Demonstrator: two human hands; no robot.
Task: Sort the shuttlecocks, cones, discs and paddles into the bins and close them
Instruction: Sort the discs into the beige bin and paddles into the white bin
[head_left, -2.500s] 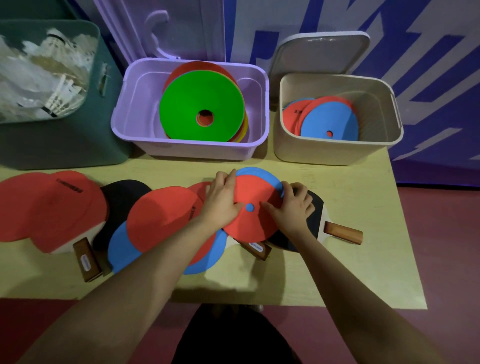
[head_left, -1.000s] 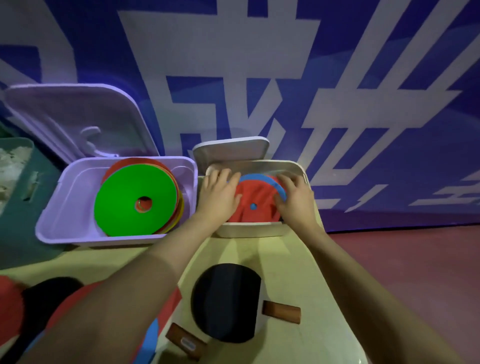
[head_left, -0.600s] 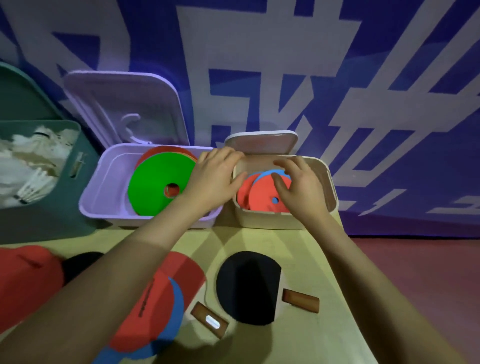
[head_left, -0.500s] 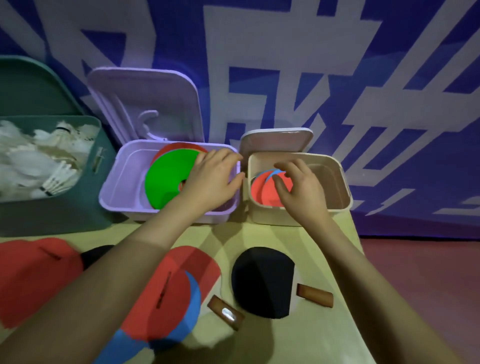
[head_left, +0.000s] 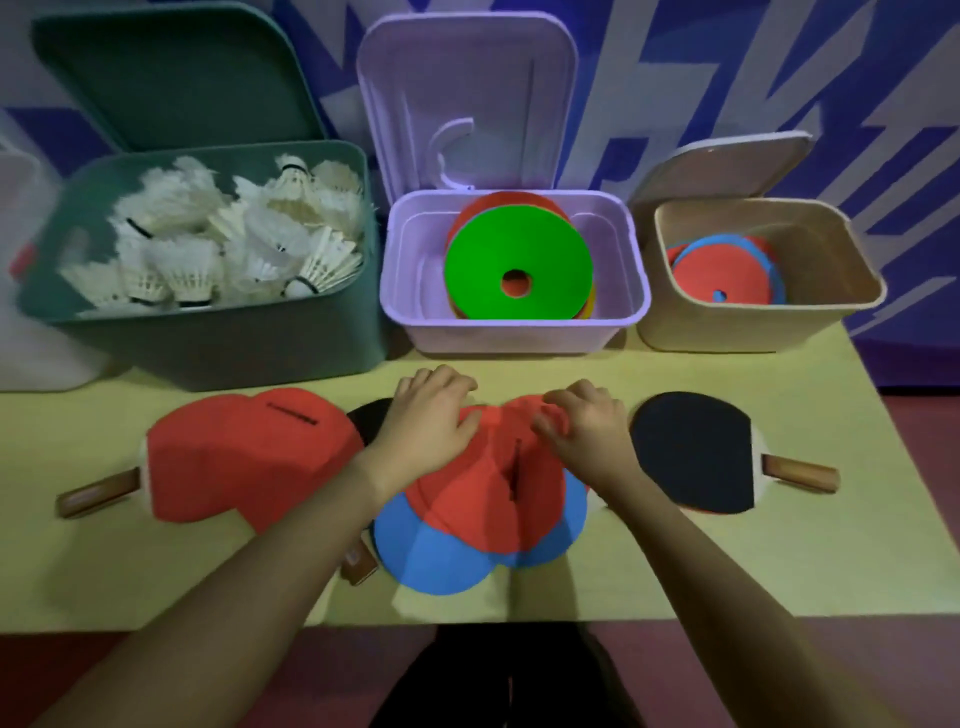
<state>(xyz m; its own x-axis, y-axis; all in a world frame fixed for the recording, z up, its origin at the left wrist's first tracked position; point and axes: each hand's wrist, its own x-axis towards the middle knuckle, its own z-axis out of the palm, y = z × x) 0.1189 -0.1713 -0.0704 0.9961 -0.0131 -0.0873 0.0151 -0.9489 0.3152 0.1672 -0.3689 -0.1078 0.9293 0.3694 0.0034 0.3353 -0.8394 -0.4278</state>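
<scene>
In the middle of the table lies an overlapping pile: a red paddle face (head_left: 488, 493) with a black mark on blue discs (head_left: 431, 556). My left hand (head_left: 431, 426) rests on the pile's far left part, fingers bent over its edge. My right hand (head_left: 587, 431) pinches the red far edge of the pile with curled fingers. A red paddle (head_left: 244, 457) lies to the left, a black paddle (head_left: 691, 452) to the right. Open bins stand behind: a green bin (head_left: 223, 343) of shuttlecocks (head_left: 223, 244), a purple bin (head_left: 514, 332) with a green cone (head_left: 519, 265) on top, and a beige bin (head_left: 753, 327) of red and blue discs (head_left: 722, 275).
All three lids stand up against the blue and white wall. Another black paddle (head_left: 366, 418) peeks out under my left wrist, and a brown handle (head_left: 358, 564) shows beneath my left forearm. The table's front edge is close to my body; a white container (head_left: 31, 343) stands far left.
Both hands came back from the beige bin, where they left the red and blue discs, to the pile on the table. The view dropped from the wall to the table.
</scene>
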